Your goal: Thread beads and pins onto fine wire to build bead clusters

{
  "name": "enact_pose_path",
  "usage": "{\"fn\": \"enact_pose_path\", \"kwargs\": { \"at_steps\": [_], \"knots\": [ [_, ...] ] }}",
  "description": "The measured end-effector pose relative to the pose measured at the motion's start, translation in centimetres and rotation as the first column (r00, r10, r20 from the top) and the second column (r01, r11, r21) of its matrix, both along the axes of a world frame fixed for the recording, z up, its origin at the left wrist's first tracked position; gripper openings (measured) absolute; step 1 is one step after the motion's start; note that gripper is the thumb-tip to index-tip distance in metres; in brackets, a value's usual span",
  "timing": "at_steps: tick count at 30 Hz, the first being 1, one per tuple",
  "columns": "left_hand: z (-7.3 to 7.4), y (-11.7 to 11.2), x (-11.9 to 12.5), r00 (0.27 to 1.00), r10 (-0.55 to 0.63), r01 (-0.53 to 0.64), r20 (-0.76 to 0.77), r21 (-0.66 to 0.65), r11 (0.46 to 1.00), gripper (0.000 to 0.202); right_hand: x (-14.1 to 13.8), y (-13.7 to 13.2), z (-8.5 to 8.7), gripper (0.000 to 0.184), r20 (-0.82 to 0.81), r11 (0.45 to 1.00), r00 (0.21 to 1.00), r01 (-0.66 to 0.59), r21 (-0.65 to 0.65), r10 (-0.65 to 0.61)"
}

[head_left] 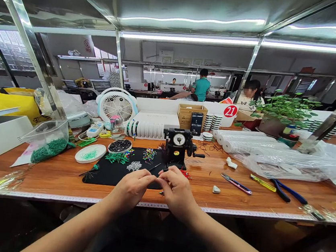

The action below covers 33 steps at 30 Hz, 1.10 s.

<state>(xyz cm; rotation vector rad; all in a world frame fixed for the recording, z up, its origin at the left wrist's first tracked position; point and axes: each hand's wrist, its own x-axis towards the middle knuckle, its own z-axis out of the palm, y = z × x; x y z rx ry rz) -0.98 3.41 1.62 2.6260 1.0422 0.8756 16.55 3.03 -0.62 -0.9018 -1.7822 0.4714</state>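
My left hand [133, 186] and my right hand [177, 189] meet fingertip to fingertip above the front of a black mat [104, 176]. Both are closed in a pinch; whatever lies between the fingertips is too small and hidden to name. A dark bit shows at my right fingers. On the mat lie a heap of small white pieces [134, 165], green pieces [118, 158] and multicoloured beads [149, 154]. Red pieces [185, 174] show just behind my right hand. A black hand-cranked machine with a dial [179, 140] stands beyond my hands.
Left are a round white dish [91, 153], a dish of black pieces [120, 146], a bag of green pieces [50, 149] and a fan [117, 107]. Right lie tweezers [236, 184], a yellow cutter [263, 183], blue-handled pliers [289, 191] and plastic-wrapped rolls [253, 146]. Other people are farther back.
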Motion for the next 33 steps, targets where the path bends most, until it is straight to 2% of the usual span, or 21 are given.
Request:
{"fn": "enact_pose_path", "kwargs": {
  "at_steps": [2,4,6,8,10,16,19,22,23,25,27,28,29,31,33],
  "knots": [
    [-0.1,0.5,0.8,0.992,0.035,-0.023,0.123,-0.097,0.995,0.026,0.2,0.4,0.1,0.014,-0.171,0.981,0.985,-0.042,-0.189,0.009],
    [-0.3,0.6,1.9,0.946,0.126,-0.039,0.300,-0.280,0.959,0.021,0.3,0.6,0.2,0.017,-0.336,0.924,0.942,-0.138,-0.357,0.011],
    [-0.8,0.5,2.9,0.827,0.269,0.033,0.494,-0.520,0.853,0.019,0.4,0.8,0.2,0.024,-0.442,0.872,0.897,-0.205,-0.444,-0.014],
    [-1.4,0.2,3.8,0.690,0.408,0.160,0.598,-0.675,0.720,0.023,0.5,0.8,0.1,0.029,-0.480,0.853,0.876,-0.218,-0.474,-0.042],
    [-1.9,-0.1,4.2,0.609,0.481,0.253,0.631,-0.729,0.636,0.027,0.5,0.8,0.1,0.031,-0.492,0.847,0.868,-0.215,-0.486,-0.062],
    [-2.8,-0.3,4.5,0.509,0.528,0.392,0.680,-0.729,0.561,0.029,0.4,0.7,-0.2,0.031,-0.490,0.842,0.868,-0.198,-0.501,-0.087],
    [-2.8,-0.2,4.4,0.497,0.528,0.427,0.688,-0.724,0.541,0.028,0.5,0.6,-0.3,0.031,-0.469,0.855,0.880,-0.187,-0.483,-0.072],
    [-2.7,-0.1,4.2,0.514,0.514,0.449,0.686,-0.726,0.520,0.026,0.8,0.5,-0.3,0.029,-0.428,0.886,0.900,-0.132,-0.444,-0.080],
    [-2.7,-0.1,4.1,0.526,0.508,0.452,0.682,-0.730,0.513,0.026,1.0,0.4,-0.3,0.028,-0.437,0.886,0.897,-0.148,-0.439,-0.067],
    [-2.6,0.0,3.9,0.556,0.490,0.456,0.672,-0.739,0.496,0.026,1.4,0.4,0.0,0.026,-0.496,0.851,0.868,-0.278,-0.445,0.024],
    [-2.4,0.0,3.8,0.586,0.472,0.456,0.659,-0.749,0.480,0.026,1.8,0.4,0.3,0.024,-0.539,0.783,0.828,-0.436,-0.444,0.155],
    [-2.3,0.0,3.7,0.603,0.461,0.450,0.651,-0.755,0.478,0.026,2.0,0.4,0.5,0.022,-0.516,0.775,0.832,-0.458,-0.435,0.203],
    [-2.2,0.0,3.7,0.622,0.450,0.437,0.641,-0.761,0.480,0.026,2.2,0.4,0.7,0.020,-0.449,0.798,0.863,-0.434,-0.419,0.233],
    [-2.0,0.0,3.6,0.665,0.428,0.392,0.612,-0.774,0.497,0.025,2.7,0.4,1.2,0.016,-0.208,0.893,0.949,-0.296,-0.340,0.235],
    [-1.8,0.0,3.5,0.714,0.399,0.333,0.576,-0.780,0.530,0.024,3.0,0.2,1.5,0.008,0.062,0.961,0.978,-0.181,-0.207,0.197]
  ]
}}
